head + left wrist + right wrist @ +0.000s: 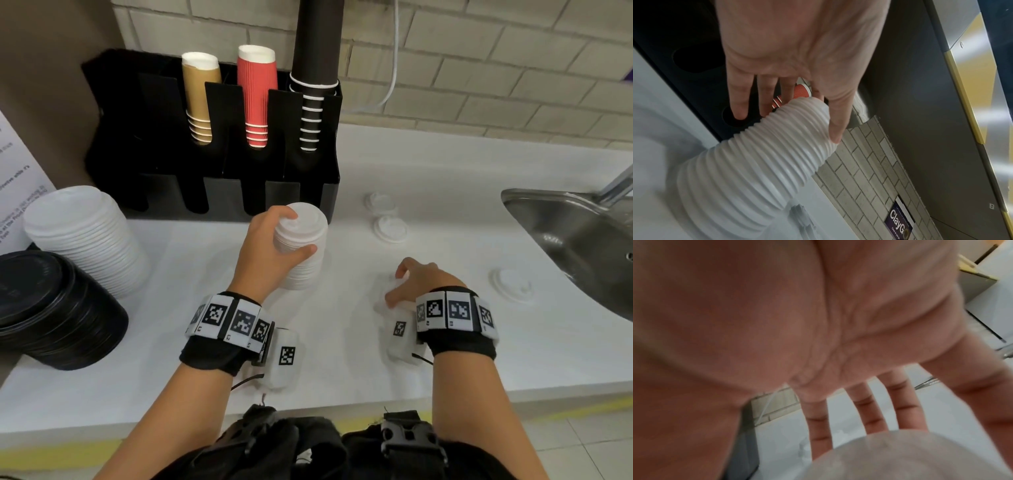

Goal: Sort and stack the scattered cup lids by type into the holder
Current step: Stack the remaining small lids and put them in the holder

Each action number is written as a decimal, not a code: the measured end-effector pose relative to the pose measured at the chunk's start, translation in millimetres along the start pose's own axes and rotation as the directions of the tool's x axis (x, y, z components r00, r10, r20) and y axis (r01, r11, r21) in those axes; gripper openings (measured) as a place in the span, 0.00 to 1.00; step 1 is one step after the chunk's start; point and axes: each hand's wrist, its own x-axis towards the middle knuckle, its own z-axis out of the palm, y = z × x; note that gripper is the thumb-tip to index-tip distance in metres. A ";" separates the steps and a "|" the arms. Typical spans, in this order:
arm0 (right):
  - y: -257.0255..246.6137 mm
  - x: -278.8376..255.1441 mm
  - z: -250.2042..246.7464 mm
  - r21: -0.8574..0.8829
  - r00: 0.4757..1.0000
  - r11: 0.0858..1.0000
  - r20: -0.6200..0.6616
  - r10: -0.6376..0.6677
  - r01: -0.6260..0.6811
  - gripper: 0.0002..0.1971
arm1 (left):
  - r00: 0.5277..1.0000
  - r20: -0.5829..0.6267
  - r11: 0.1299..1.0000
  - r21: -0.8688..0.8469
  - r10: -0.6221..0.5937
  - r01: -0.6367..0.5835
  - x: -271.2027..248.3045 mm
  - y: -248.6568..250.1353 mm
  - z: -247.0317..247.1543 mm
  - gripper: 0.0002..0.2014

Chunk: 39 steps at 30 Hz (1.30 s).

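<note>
My left hand (301,233) grips the top of a tall stack of white lids (301,274) standing on the counter just in front of the black holder (236,195). In the left wrist view the thumb and fingers (835,129) wrap the ribbed stack (756,170). My right hand (395,286) is lower right, its thumb and fingertips set on the rim of a single white lid (394,291) lying on the counter. That lid (910,459) fills the bottom of the right wrist view under my fingers (871,415). Three loose white lids (390,229) lie further right.
The holder carries tan cups (200,99), red cups (257,96) and dark cups (313,85). A large white lid stack (85,236) and a black lid stack (51,308) stand at the left. A steel sink (582,240) borders the counter at the right.
</note>
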 end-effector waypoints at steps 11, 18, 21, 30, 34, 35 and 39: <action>-75.3 -13.4 -12.3 0.487 0.668 0.461 -0.474 -0.574 0.742 0.25 | 0.998 -0.047 0.995 -0.092 0.031 -0.035 -0.2 -2.0 3.1 0.40; -102.8 -11.5 -14.1 0.293 0.634 0.565 -0.428 -0.644 0.772 0.24 | 0.997 -0.078 0.991 -0.130 -0.024 0.014 1.6 -3.9 7.1 0.54; -109.0 -14.4 -17.4 0.231 0.615 0.575 -0.406 -0.676 0.785 0.24 | 0.997 -0.073 0.992 -0.124 -0.039 0.030 3.2 -4.0 7.3 0.55; -119.6 -15.4 -18.1 0.148 0.588 0.581 -0.385 -0.711 0.800 0.25 | 0.997 -0.072 0.996 -0.087 -0.035 0.028 6.0 -2.0 4.3 0.54; -119.5 -9.6 -12.8 0.183 0.590 0.568 -0.383 -0.711 0.803 0.25 | 0.999 -0.045 0.997 -0.078 -0.016 0.013 5.3 -0.2 1.4 0.43; -117.9 -8.1 -12.4 0.203 0.584 0.552 -0.383 -0.716 0.809 0.24 | 0.999 -0.041 0.997 -0.078 -0.008 0.005 5.6 0.3 0.7 0.38; -90.8 4.8 -17.5 0.428 0.655 0.496 -0.482 -0.582 0.755 0.21 | 0.999 -0.037 1.000 -0.018 0.022 -0.023 9.1 0.3 0.2 0.26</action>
